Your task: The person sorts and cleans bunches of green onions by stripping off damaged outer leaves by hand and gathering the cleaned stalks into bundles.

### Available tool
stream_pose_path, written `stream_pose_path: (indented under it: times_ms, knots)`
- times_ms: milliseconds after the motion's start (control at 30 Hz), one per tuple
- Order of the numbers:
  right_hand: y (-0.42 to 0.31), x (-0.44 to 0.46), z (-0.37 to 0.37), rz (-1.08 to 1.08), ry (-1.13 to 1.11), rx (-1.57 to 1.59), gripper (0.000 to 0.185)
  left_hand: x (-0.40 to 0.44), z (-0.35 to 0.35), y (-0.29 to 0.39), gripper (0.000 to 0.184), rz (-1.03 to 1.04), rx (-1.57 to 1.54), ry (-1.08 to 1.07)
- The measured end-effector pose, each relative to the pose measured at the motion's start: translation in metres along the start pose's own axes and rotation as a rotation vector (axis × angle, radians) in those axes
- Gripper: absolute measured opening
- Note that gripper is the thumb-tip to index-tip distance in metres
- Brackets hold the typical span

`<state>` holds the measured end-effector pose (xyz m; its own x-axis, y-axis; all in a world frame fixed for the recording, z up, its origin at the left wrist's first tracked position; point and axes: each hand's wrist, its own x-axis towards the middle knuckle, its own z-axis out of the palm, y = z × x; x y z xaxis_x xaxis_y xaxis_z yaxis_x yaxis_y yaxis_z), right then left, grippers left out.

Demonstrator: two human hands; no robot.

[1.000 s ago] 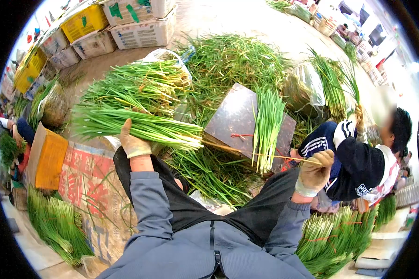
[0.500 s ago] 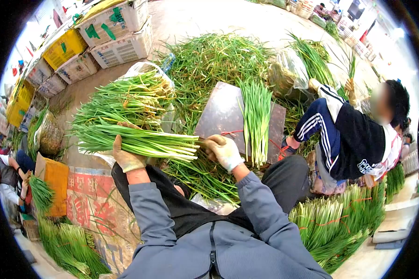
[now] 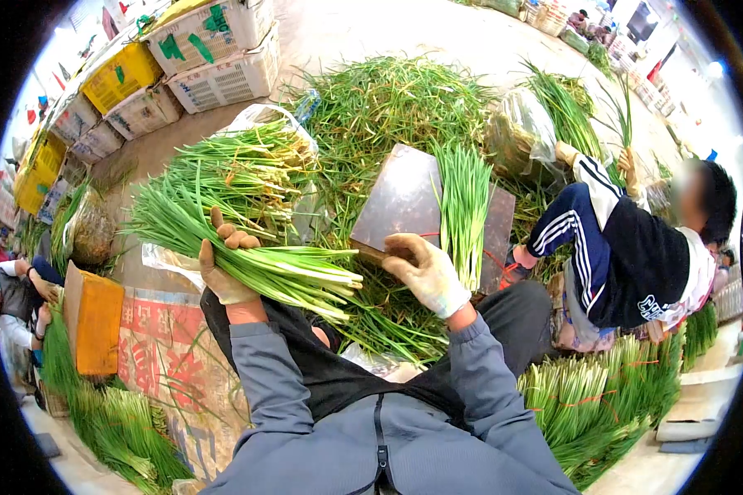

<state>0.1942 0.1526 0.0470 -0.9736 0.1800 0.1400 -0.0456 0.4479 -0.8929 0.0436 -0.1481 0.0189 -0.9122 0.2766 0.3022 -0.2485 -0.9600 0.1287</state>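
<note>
My left hand (image 3: 228, 268), in a worn glove, is wrapped round a bunch of long green stalks (image 3: 297, 272), their pale ends pointing right. My right hand (image 3: 425, 268), also gloved, is near the front edge of a dark board (image 3: 398, 198). Its fingers are curled and pressed together; whatever they hold, if anything, is hidden. On the board rests another bundle of stalks (image 3: 464, 206), beside a red tie. A larger heap of stalks (image 3: 239, 173) lies in a plastic bag behind my left hand.
Loose leaves (image 3: 396, 99) are piled beyond the board. A co-worker (image 3: 627, 239) sits at the right, holding stalks. Stacked crates (image 3: 223, 78) stand at the back left, an orange box (image 3: 95, 322) at the left. Tied bundles (image 3: 586, 396) lie at the lower right.
My right hand came in from the far right to the bunch's pale ends, then drew slightly back from them. The bunch in my left hand now slants down to the right, its stalks more fanned.
</note>
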Motion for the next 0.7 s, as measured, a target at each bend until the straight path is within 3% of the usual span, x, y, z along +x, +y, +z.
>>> stream_pose_path:
  times_ms: [133,267,467,533,600,633,700]
  knots:
    - [-0.043,-0.002,0.006,-0.287,-0.063,-0.097,0.039,0.000,0.000,-0.007,0.059,-0.068,-0.030,-0.123]
    - [-0.040,-0.012,0.023,-0.228,-0.120,-0.041,0.037,-0.007,0.008,-0.014,0.061,-0.085,-0.037,-0.167]
    - [-0.033,-0.019,0.041,0.125,-0.367,0.070,0.028,-0.006,0.007,-0.018,0.062,-0.091,-0.024,-0.167]
    - [-0.025,-0.021,0.048,0.126,-0.352,0.079,0.025,-0.005,0.004,-0.018,0.062,-0.103,0.020,-0.167]
    - [-0.025,-0.021,0.050,-0.035,-0.097,-0.111,0.025,-0.006,0.003,-0.018,0.060,-0.121,0.059,-0.148]
    - [-0.030,-0.020,0.048,-0.068,0.010,-0.164,0.028,-0.006,0.005,-0.020,0.060,-0.120,0.100,-0.098]
    - [-0.037,-0.014,0.044,-0.138,-0.099,-0.181,0.070,-0.007,0.003,-0.027,0.058,-0.142,0.150,-0.049]
